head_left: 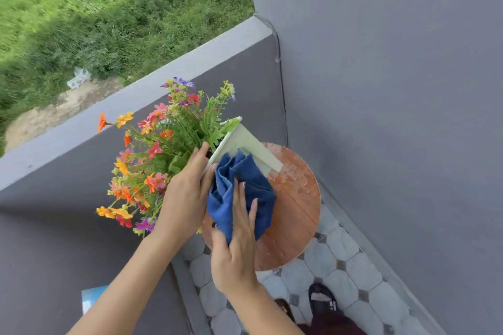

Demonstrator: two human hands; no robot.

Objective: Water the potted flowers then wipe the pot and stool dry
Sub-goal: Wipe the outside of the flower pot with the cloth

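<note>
One pale square pot point(246, 145) of mixed flowers point(152, 155) sits tilted at frame centre, its base corner on one round wooden stool point(296, 215) speckled with water drops. Of the two hands, the left hand point(185, 196) grips the pot's rim, fingers curled over it. The right hand point(235, 247) presses one blue cloth point(239, 193) against the pot's side, fingers straight.

Your blue cloth point(239, 198) lies against the pale, whitish-green pot point(245, 144), which carries flowers point(152, 155) in orange, yellow, pink, red and purple over green leaves. The round stool point(296, 215) shows reddish-brown wood speckled with pale droplets. Grey walls point(381, 62) frame a floor point(340, 275) of white octagonal tiles with small dark grey squares. A black sandal point(324, 299) shows below.
</note>
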